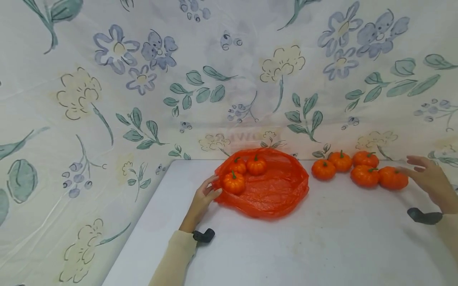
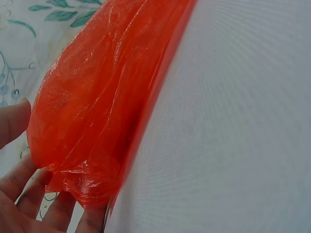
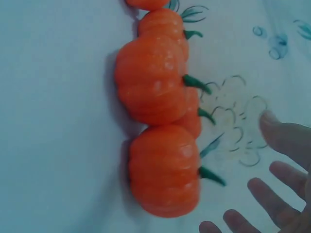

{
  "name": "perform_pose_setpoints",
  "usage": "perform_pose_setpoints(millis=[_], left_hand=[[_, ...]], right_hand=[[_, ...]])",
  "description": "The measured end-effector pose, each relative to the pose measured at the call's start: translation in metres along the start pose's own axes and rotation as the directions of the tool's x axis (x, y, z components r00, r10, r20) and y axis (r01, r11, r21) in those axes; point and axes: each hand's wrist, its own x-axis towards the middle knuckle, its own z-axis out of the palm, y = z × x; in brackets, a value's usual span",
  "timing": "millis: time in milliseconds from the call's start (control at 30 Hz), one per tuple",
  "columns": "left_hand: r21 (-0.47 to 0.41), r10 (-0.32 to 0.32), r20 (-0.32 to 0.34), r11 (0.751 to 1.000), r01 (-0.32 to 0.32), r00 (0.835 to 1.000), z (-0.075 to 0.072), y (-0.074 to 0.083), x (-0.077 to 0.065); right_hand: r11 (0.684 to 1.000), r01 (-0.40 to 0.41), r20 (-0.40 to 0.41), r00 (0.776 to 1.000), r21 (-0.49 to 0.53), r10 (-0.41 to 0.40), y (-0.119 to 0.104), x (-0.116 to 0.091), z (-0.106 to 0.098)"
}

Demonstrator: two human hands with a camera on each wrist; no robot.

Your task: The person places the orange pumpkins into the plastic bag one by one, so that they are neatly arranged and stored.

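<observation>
A red plastic bag lies spread with its mouth up on the white table, three small orange pumpkins with green stems inside it, one of them a front pumpkin. My left hand touches the bag's left side; in the left wrist view its fingers extend along the crumpled edge while the thumb stands apart. At the right, my right hand is beside the rightmost pumpkin, fingers spread and holding nothing. The right wrist view shows that pumpkin just short of the fingertips.
Several more pumpkins, among them one nearest the bag, stand in a cluster along the table's back edge. A floral cloth hangs right behind the table and down its left side.
</observation>
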Motion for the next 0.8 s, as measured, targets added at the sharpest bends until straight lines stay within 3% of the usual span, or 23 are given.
perform_pose_setpoints(millis=[133,467,800], left_hand=[[0.0,-0.01,0.006,1.0,0.01,1.0,-0.001,0.001,0.0],[0.004,-0.055,0.032,0.998,0.055,0.998,0.0,0.02,-0.006],[0.012,-0.03,-0.008,0.999,0.03,1.0,0.001,0.006,-0.004]], right_hand=[[0.999,-0.028,0.076,0.997,0.035,0.025,0.018,0.003,0.005],[0.997,-0.058,0.127,0.991,0.058,0.05,0.034,0.011,0.016],[0.987,-0.156,0.109,0.982,0.024,0.153,0.05,0.02,0.026]])
